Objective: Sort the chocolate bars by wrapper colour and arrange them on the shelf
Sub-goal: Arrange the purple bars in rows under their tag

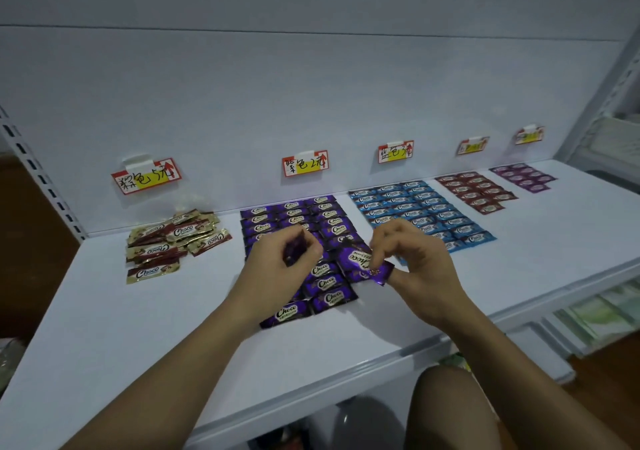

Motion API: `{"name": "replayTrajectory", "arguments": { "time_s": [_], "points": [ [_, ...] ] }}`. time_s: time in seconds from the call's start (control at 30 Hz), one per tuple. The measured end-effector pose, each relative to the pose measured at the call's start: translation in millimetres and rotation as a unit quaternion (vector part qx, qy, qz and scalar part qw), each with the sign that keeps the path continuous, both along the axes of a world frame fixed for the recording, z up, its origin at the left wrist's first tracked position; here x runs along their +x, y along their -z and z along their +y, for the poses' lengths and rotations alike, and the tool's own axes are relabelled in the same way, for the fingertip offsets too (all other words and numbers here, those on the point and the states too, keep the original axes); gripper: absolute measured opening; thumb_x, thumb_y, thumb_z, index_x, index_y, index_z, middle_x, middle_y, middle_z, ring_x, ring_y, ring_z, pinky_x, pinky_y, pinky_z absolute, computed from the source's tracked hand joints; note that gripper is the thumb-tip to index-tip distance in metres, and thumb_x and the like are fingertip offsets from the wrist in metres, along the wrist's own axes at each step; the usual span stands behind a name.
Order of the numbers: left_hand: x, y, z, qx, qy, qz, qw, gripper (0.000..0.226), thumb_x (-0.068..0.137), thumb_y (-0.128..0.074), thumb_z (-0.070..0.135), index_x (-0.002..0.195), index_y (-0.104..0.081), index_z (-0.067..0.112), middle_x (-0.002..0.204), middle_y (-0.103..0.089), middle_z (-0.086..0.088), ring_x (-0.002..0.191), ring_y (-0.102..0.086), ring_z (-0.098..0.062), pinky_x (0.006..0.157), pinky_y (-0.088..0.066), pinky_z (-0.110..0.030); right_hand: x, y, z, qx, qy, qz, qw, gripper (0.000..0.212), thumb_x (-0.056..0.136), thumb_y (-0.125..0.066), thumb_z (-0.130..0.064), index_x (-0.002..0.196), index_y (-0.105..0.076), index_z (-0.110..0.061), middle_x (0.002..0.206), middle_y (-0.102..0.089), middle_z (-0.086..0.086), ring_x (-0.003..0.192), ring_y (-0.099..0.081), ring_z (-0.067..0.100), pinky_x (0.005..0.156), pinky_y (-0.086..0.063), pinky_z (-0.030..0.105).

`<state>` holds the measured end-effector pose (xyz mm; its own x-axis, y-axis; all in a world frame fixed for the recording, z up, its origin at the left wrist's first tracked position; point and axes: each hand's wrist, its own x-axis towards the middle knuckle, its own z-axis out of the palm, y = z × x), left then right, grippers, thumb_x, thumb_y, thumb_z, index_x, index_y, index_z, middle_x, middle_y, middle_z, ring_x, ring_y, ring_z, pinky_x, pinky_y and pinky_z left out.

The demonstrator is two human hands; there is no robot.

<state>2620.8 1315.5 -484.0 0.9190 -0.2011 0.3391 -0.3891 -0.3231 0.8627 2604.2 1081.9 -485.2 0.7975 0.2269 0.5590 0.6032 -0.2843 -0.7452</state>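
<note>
On the white shelf (138, 339) lie groups of Choco bars. A loose pile in brown and gold wrappers (173, 242) sits at the left. Purple bars (294, 214) lie in rows in the middle, blue bars (415, 207) to their right, then red bars (474, 191) and a small violet group (523, 177) at the far right. My left hand (280, 259) grips a purple bar (294, 250) above the purple rows. My right hand (412, 255) pinches another purple bar (365, 264) by its end, just above the purple group.
Handwritten price tags (304, 163) hang on the shelf's back wall, one behind each group. A slotted upright (41, 179) stands at the left and another at the far right. Lower shelves with pale packets (595, 314) show at the bottom right. A knee (446, 404) is below the shelf edge.
</note>
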Motion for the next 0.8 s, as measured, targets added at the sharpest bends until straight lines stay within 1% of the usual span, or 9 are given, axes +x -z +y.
{"name": "replayTrajectory", "arguments": {
  "time_s": [0.07, 0.13, 0.2, 0.3, 0.37, 0.5, 0.53, 0.7, 0.8],
  "points": [
    [-0.3, 4.3, -1.0, 0.055, -0.004, -0.029, 0.998, 0.013, 0.096, -0.067, 0.024, 0.083, -0.069, 0.023, 0.078, -0.069, 0.008, 0.074, -0.063, -0.016, 0.071, -0.052, -0.034, -0.8, 0.4, -5.8, 0.003, 0.008, 0.007, 1.000, 0.022, 0.077, -0.073, 0.000, 0.080, -0.066, -0.021, 0.094, -0.064, -0.002, 0.096, -0.062, 0.024, 0.070, -0.055, 0.051],
    [0.5, 7.2, -1.0, 0.093, -0.001, -0.057, 0.994, 0.010, 0.096, -0.067, 0.024, 0.087, -0.071, 0.025, 0.081, -0.071, 0.012, 0.073, -0.066, -0.016, 0.072, -0.053, -0.035, -2.4, 1.8, -11.7, 0.009, 0.010, 0.020, 1.000, 0.020, 0.078, -0.073, -0.001, 0.082, -0.066, -0.020, 0.100, -0.066, -0.004, 0.105, -0.063, 0.025, 0.076, -0.057, 0.050],
    [1.4, 9.4, 0.5, 0.139, 0.023, -0.096, 0.985, 0.012, 0.092, -0.071, 0.015, 0.090, -0.072, 0.027, 0.086, -0.071, 0.018, 0.079, -0.067, -0.010, 0.074, -0.054, -0.034, -3.6, 3.8, -18.3, 0.009, 0.022, 0.028, 0.999, 0.020, 0.080, -0.072, -0.002, 0.084, -0.067, -0.021, 0.103, -0.070, -0.005, 0.108, -0.065, 0.025, 0.083, -0.058, 0.047],
    [2.5, 13.9, 0.3, 0.228, 0.059, -0.145, 0.961, 0.027, 0.079, -0.079, 0.009, 0.092, -0.074, 0.031, 0.091, -0.068, 0.021, 0.087, -0.064, 0.000, 0.075, -0.055, -0.033, -2.7, 10.6, -26.3, -0.105, 0.080, -0.038, 0.991, 0.019, 0.081, -0.071, -0.007, 0.092, -0.071, -0.023, 0.096, -0.072, -0.008, 0.097, -0.066, 0.015, 0.081, -0.055, 0.037],
    [2.1, 16.5, -0.7, 0.266, 0.064, -0.159, 0.949, 0.024, 0.077, -0.083, 0.019, 0.095, -0.075, 0.033, 0.093, -0.066, 0.020, 0.086, -0.062, -0.001, 0.072, -0.055, -0.035, -1.5, 19.5, -28.5, -0.193, 0.105, -0.097, 0.971, 0.020, 0.083, -0.073, -0.012, 0.101, -0.073, -0.021, 0.096, -0.070, -0.009, 0.091, -0.063, 0.007, 0.078, -0.053, 0.028],
    [-0.3, 18.8, -2.7, 0.316, 0.073, -0.186, 0.928, 0.020, 0.081, -0.080, 0.035, 0.101, -0.077, 0.034, 0.098, -0.064, 0.020, 0.087, -0.062, -0.006, 0.070, -0.055, -0.036, 0.2, 36.3, -35.0, -0.295, 0.097, -0.128, 0.942, 0.012, 0.091, -0.069, -0.026, 0.101, -0.076, -0.022, 0.097, -0.073, -0.007, 0.090, -0.060, 0.011, 0.074, -0.053, 0.028],
    [-0.9, 18.6, -3.0, 0.323, 0.075, -0.189, 0.924, 0.019, 0.082, -0.079, 0.037, 0.101, -0.077, 0.035, 0.098, -0.063, 0.021, 0.087, -0.061, -0.005, 0.070, -0.054, -0.035, 0.8, 38.9, -36.9, -0.311, 0.092, -0.135, 0.936, 0.015, 0.093, -0.067, -0.031, 0.101, -0.077, -0.022, 0.099, -0.074, -0.007, 0.092, -0.060, 0.012, 0.074, -0.052, 0.026],
    [-0.9, 19.1, -3.0, 0.353, 0.081, -0.178, 0.915, 0.018, 0.083, -0.076, 0.040, 0.101, -0.076, 0.036, 0.097, -0.063, 0.020, 0.087, -0.058, -0.004, 0.069, -0.053, -0.034, -2.3, 38.7, -36.2, -0.278, 0.088, -0.079, 0.953, 0.019, 0.082, -0.082, -0.030, 0.100, -0.078, -0.023, 0.106, -0.068, -0.008, 0.102, -0.059, 0.010, 0.079, -0.049, 0.019],
    [-1.2, 18.8, -3.2, 0.354, 0.082, -0.174, 0.915, 0.015, 0.082, -0.077, 0.037, 0.098, -0.076, 0.037, 0.094, -0.062, 0.020, 0.082, -0.057, -0.003, 0.066, -0.054, -0.034, -5.2, 33.6, -37.3, -0.237, 0.116, -0.023, 0.964, 0.022, 0.077, -0.086, -0.023, 0.094, -0.071, -0.024, 0.097, -0.064, -0.012, 0.094, -0.059, 0.009, 0.073, -0.042, 0.009]
  ]
}}
